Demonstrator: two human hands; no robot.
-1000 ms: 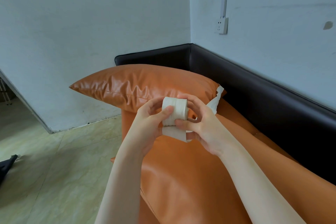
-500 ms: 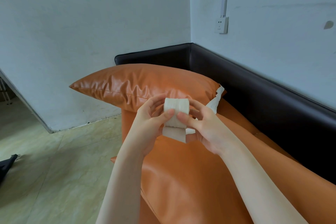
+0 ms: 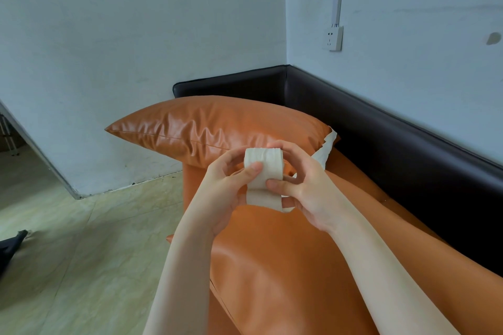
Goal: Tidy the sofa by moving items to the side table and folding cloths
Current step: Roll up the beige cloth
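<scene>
A white paper roll [image 3: 268, 164] is held up over the orange sofa seat [image 3: 272, 266], between both hands. My left hand [image 3: 226, 185] grips its left side with the thumb pressed on the front. My right hand [image 3: 307, 187] grips the right side, thumb on the lower front edge. A loose strip of the paper [image 3: 262, 197] hangs below the roll, and a longer tail [image 3: 325, 148] trails back to the right, behind my right hand, toward the pillow's corner.
An orange leather pillow [image 3: 217, 130] lies at the sofa's far end against the black armrest [image 3: 231, 84]. The black backrest [image 3: 408, 144] runs along the right wall. Tiled floor [image 3: 81, 239] lies left, with a dark object [image 3: 11, 247] at its edge.
The roll has turned slightly in my hands and my thumbs have shifted on its front. Both hands stay in nearly the same place over the seat.
</scene>
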